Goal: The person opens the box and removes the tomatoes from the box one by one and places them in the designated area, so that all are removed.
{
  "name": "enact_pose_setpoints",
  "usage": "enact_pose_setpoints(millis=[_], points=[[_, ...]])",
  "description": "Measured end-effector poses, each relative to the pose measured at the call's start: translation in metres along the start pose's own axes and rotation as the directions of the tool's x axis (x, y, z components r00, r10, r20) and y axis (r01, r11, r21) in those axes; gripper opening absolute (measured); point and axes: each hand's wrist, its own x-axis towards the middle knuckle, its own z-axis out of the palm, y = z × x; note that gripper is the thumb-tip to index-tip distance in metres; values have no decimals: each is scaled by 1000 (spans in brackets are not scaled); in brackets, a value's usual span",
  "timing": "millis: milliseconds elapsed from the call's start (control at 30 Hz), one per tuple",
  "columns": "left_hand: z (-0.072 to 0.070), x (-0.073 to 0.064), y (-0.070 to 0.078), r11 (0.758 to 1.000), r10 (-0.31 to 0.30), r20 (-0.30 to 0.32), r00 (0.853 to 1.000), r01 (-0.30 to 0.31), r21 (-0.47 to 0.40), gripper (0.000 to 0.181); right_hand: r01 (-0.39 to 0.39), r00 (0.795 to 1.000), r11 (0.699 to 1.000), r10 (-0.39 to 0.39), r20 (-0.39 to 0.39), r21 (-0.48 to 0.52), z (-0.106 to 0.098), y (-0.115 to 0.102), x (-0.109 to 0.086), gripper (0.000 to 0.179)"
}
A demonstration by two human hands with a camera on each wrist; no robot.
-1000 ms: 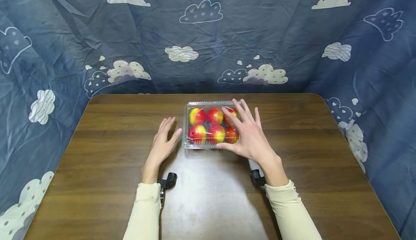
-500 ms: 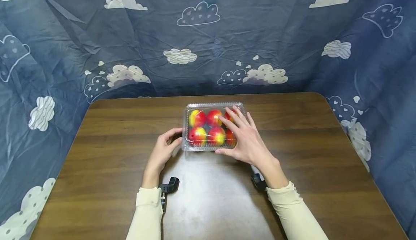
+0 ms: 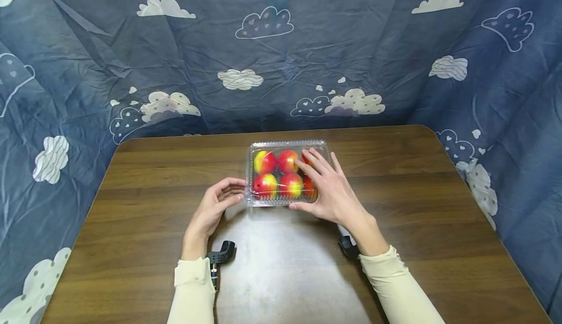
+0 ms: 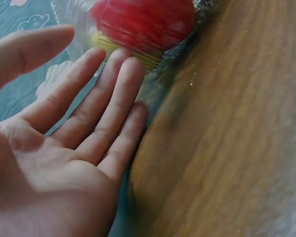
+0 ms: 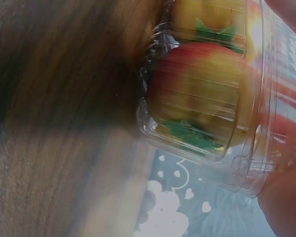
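Note:
A clear plastic clamshell box [image 3: 276, 203] sits on the table, its ridged lid down over several round red-and-yellow fruits [image 3: 291, 185]. Green leaves [image 5: 190, 134] show on the fruits in the right wrist view. My left hand [image 3: 210, 212] is at the box's left side, its fingertips close to the wall; whether they touch it I cannot tell. In the left wrist view its fingers [image 4: 123, 94] are extended, with nothing held. My right hand [image 3: 335, 194] lies spread over the right part of the lid, thumb at the front edge, covering some of the fruits.
The brown wooden table [image 3: 145, 207] reaches back to a blue cloth [image 3: 246, 109] with white clouds. A bright glare lies on the tabletop between the forearms. Each wrist wears a black camera mount [image 3: 225, 252].
My left hand has come to the box's left side and then dropped slightly toward me, its fingers bending a little. My right hand has slid slightly nearer over the lid.

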Motion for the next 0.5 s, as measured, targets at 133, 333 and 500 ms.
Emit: enact_pose_setpoints(millis=[133,333,500], points=[[-2,-2,-1,999,-19,54,998,21,-41,31,19,1000,1000,-19,15,-3,-1,-2,0,103],[-3,-4,-1,993,-22,141,990,38,-108,20,33,999,999,-33,32,0,-1,-4,2,101],[-4,-3,-2,990,-35,200,979,62,-130,11,30,999,1000,-30,27,-7,-1,-3,0,101]])
